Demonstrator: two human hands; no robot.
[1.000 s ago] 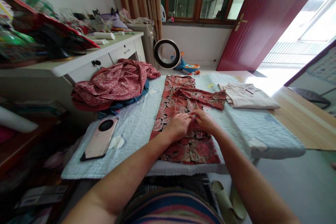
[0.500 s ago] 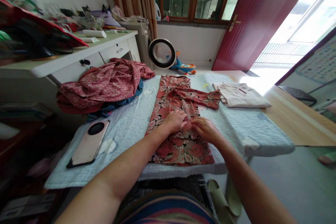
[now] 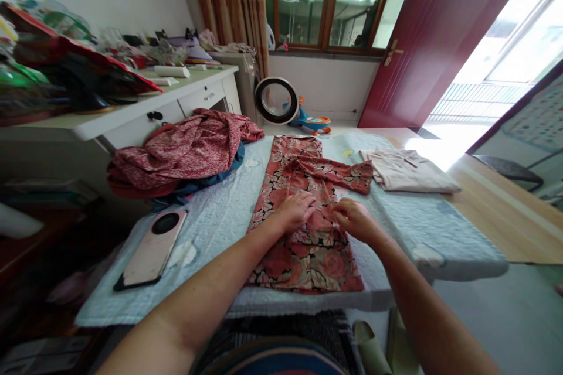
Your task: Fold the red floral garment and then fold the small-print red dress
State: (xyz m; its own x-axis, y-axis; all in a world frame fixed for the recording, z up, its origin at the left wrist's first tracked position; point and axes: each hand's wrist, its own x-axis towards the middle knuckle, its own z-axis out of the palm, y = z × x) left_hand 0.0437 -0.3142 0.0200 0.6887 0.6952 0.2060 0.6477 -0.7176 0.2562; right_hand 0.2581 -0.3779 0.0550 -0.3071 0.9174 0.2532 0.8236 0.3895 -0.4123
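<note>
One pale blue quilted mat [image 3: 220, 211] covers the table, one red floral dress [image 3: 303, 211] spread flat at its middle. Two hands on it: left hand [image 3: 295, 210] pressing palm-down, right hand [image 3: 355, 218] pinching the fabric. One phone [image 3: 152, 249] lies left.

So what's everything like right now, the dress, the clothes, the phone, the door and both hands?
Floral dress: spread flat, one sleeve out to the side.
Left hand: palm down on the dress.
Right hand: resting on the dress, fingers curled at the fabric.
Red pile: crumpled, unfolded.
Beige garment: folded.
Phone: lying face down.
Door: open.
</note>
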